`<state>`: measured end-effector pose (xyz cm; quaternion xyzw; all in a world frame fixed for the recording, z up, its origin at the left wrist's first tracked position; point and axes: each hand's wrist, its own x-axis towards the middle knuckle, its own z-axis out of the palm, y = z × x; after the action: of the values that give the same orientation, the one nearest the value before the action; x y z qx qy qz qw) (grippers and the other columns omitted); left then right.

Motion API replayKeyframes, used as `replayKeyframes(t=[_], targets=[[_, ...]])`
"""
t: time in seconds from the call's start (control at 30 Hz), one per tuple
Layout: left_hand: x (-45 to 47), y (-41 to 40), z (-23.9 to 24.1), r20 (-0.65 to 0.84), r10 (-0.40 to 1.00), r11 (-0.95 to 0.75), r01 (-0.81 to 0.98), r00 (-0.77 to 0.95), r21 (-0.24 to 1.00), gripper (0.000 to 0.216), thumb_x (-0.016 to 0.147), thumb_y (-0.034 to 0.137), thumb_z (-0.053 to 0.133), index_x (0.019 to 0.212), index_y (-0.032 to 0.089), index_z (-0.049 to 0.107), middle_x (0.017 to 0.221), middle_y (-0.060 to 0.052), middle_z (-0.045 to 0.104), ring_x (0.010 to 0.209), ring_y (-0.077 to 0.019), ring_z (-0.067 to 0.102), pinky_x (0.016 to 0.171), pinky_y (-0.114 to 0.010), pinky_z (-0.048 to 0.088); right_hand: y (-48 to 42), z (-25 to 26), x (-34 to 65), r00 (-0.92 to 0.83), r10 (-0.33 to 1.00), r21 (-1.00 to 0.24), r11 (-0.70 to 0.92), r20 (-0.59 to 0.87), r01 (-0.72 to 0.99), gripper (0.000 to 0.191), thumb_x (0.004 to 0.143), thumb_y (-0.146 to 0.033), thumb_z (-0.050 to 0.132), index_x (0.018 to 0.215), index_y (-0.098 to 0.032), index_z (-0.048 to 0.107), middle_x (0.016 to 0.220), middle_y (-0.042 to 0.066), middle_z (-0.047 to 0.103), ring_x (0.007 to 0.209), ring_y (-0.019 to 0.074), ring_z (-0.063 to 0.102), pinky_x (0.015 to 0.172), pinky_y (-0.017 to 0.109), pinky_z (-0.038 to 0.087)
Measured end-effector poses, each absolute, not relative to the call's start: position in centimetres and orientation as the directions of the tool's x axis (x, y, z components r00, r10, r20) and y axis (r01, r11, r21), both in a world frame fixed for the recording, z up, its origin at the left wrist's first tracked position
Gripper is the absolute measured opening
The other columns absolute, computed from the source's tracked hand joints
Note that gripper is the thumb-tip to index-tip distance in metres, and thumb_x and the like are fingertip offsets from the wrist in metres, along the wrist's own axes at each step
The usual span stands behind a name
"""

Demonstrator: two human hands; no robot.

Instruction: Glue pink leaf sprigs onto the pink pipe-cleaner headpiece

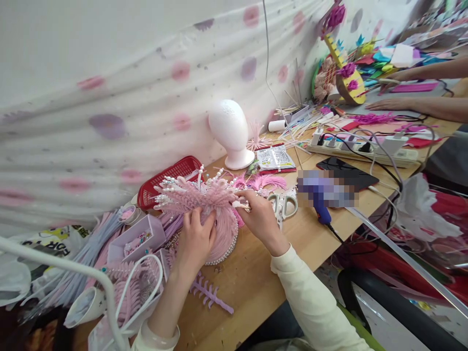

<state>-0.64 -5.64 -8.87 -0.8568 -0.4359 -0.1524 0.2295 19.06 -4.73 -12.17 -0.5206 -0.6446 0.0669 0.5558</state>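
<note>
A pink headpiece (pixel 223 231) of fuzzy stems, edged with white pearl beads, rests on the wooden table in front of me. Pearl-tipped sprigs (pixel 171 192) stick out of its top and left side. My left hand (pixel 197 239) grips its front, fingers bent into the pink stems. At the right edge, my right hand (pixel 259 217) is closed in a pinch on a small pale piece; what it is I cannot make out. Scissors (pixel 283 207) with pale handles lie just right of that hand. A lilac fuzzy stem (pixel 214 295) lies below the headpiece.
Behind stands a white foam head (pixel 229 129), beside a red basket (pixel 146 190). A blue glue gun (pixel 320 207), partly blurred, and a power strip (pixel 365 151) with cables are at right. Boxes of trimmings (pixel 135 236) sit left. Another person's hands (pixel 391 104) are at far right.
</note>
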Motion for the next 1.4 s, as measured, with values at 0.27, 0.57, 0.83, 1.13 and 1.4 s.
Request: replayKeyframes(t=[0.27, 0.57, 0.83, 1.13, 1.4], targets=[[-0.6, -5.6, -9.6, 0.534, 0.603, -0.507, 0.802, 0.592, -0.317, 0.031, 0.089, 0.015, 0.055, 0.117, 0.014, 0.069, 0.114, -0.018, 0.050, 0.103, -0.0315, 0.046, 0.085, -0.045, 0.054, -4.6, -13.1, 18.5, 0.298, 0.733, -0.752, 0.420, 0.611, 0.508, 0.018, 0.086, -0.020, 0.061, 0.104, -0.021, 0.061, 0.088, 0.004, 0.074, 0.068, 0.0193, 0.068, 0.061, 0.027, 0.044], [-0.3, -5.8, -10.4, 0.569, 0.620, -0.457, 0.838, 0.541, -0.298, 0.032, 0.090, 0.014, 0.053, 0.119, 0.015, 0.068, 0.116, -0.018, 0.050, 0.106, -0.0316, 0.048, 0.086, -0.045, 0.055, -4.6, -13.7, 18.5, 0.301, 0.730, -0.745, 0.408, 0.613, 0.528, 0.013, 0.086, -0.025, 0.059, 0.099, -0.022, 0.061, 0.080, 0.002, 0.071, 0.063, 0.0178, 0.062, 0.059, 0.026, 0.043], [-0.4, -5.8, -10.5, 0.558, 0.650, -0.456, 0.852, 0.517, -0.259, 0.033, 0.091, 0.014, 0.052, 0.120, 0.018, 0.067, 0.118, -0.017, 0.051, 0.106, -0.0301, 0.048, 0.089, -0.045, 0.054, -4.7, -13.9, 18.4, 0.307, 0.733, -0.756, 0.414, 0.607, 0.506, 0.012, 0.088, -0.028, 0.059, 0.098, -0.023, 0.061, 0.082, 0.003, 0.071, 0.067, 0.0183, 0.064, 0.063, 0.028, 0.046], [-0.1, -6.3, -10.6, 0.615, 0.690, -0.491, 0.871, 0.382, 0.009, 0.029, 0.093, 0.015, 0.048, 0.118, 0.017, 0.063, 0.117, -0.015, 0.057, 0.108, -0.0289, 0.053, 0.094, -0.045, 0.049, -4.6, -14.5, 18.3, 0.330, 0.722, -0.768, 0.432, 0.609, 0.473, 0.018, 0.086, -0.024, 0.059, 0.104, -0.022, 0.060, 0.088, 0.005, 0.073, 0.075, 0.0211, 0.069, 0.066, 0.030, 0.051], [1.7, -5.0, -10.0, 0.669, 0.725, -0.132, 0.919, -0.165, 0.370, 0.035, 0.078, 0.033, 0.068, 0.103, 0.015, 0.053, 0.106, -0.015, 0.056, 0.109, -0.0345, 0.051, 0.095, -0.055, 0.044, -4.4, -15.1, 18.2, 0.355, 0.718, -0.790, 0.454, 0.598, 0.412, 0.025, 0.086, -0.022, 0.056, 0.111, -0.021, 0.057, 0.096, 0.008, 0.074, 0.083, 0.0211, 0.072, 0.069, 0.031, 0.055]])
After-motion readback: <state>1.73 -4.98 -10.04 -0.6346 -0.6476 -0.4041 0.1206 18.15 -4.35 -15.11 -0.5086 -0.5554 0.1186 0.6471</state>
